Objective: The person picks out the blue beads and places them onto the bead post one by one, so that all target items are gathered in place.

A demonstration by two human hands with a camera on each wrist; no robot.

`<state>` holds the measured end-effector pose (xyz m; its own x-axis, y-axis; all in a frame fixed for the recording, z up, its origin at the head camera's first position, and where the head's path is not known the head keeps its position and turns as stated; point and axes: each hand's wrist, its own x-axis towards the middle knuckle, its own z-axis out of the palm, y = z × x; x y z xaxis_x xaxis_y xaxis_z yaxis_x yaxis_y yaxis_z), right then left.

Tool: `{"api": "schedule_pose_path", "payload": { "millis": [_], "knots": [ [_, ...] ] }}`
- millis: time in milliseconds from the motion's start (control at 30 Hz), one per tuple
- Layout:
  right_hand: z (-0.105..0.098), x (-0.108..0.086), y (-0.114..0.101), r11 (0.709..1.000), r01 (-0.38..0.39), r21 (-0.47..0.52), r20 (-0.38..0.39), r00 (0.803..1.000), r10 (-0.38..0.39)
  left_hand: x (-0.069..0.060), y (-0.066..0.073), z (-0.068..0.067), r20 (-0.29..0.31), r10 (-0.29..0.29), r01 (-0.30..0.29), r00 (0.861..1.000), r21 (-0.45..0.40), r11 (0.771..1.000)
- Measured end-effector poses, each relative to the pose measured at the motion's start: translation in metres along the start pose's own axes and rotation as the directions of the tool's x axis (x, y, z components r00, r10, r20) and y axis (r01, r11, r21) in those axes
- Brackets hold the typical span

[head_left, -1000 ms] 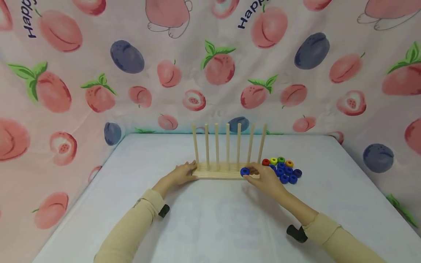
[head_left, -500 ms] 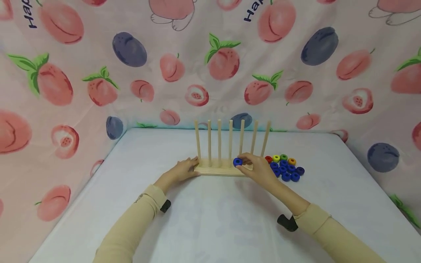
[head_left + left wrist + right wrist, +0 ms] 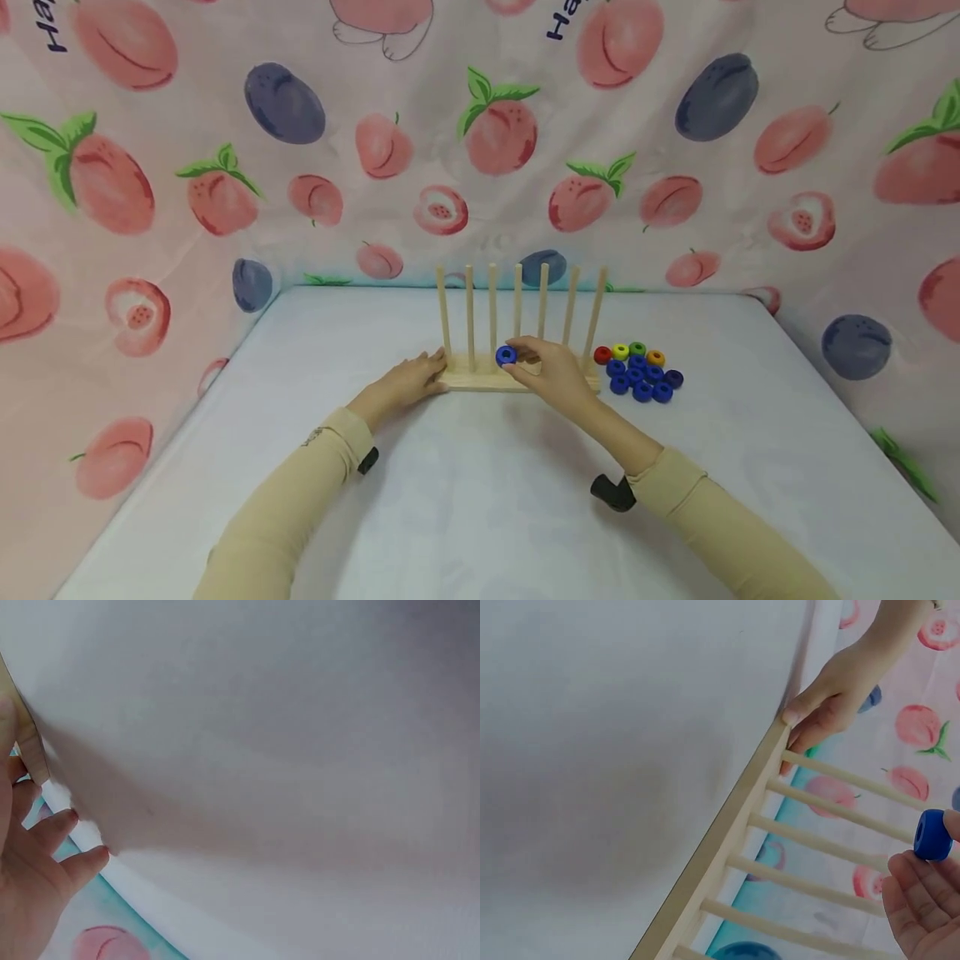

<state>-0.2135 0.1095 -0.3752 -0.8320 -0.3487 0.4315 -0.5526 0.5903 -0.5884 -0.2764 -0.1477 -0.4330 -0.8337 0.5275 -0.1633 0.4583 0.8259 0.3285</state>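
Note:
A wooden peg rack [image 3: 480,385] stands on the white table, its upright pegs in a row along a flat base. At its left end my left hand [image 3: 405,382] holds the base, thumb at the front edge and fingers behind, as the right wrist view shows. My right hand [image 3: 561,373] pinches a blue ring bead [image 3: 934,837] between thumb and fingers. In the head view the bead is in front of the pegs, left of the rack's middle, below the peg tops. All the pegs that show carry no beads; the right hand hides parts of some.
Right of the rack lies a group of loose beads: several blue beads [image 3: 642,392], a red bead [image 3: 603,356], a yellow bead [image 3: 621,352], a green bead [image 3: 637,348], an orange bead [image 3: 656,357] and a darker bead [image 3: 674,379]. A fruit-print cloth [image 3: 495,225] hangs behind the table.
My right hand has carried the blue bead leftward along the front of the rack, from near its right end to left of the middle. The left hand keeps its place on the base.

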Motion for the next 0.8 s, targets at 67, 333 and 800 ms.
{"api": "schedule_pose_path", "payload": {
  "millis": [67,333,800],
  "knots": [
    [0.001,0.003,-0.004,1.0,0.007,0.015,-0.008,1.0,-0.007,0.001,0.001,-0.004,0.003,0.004,-0.004,1.0,0.006,1.0],
    [0.006,0.004,-0.01,0.997,-0.01,0.077,-0.032,0.999,0.012,0.002,0.002,-0.008,0.034,0.037,-0.038,0.999,0.026,0.999],
    [0.003,0.025,-0.022,0.995,0.045,0.084,-0.055,0.998,-0.041,0.002,-0.001,-0.001,0.021,0.033,-0.033,0.999,-0.036,0.999]
  ]
}}
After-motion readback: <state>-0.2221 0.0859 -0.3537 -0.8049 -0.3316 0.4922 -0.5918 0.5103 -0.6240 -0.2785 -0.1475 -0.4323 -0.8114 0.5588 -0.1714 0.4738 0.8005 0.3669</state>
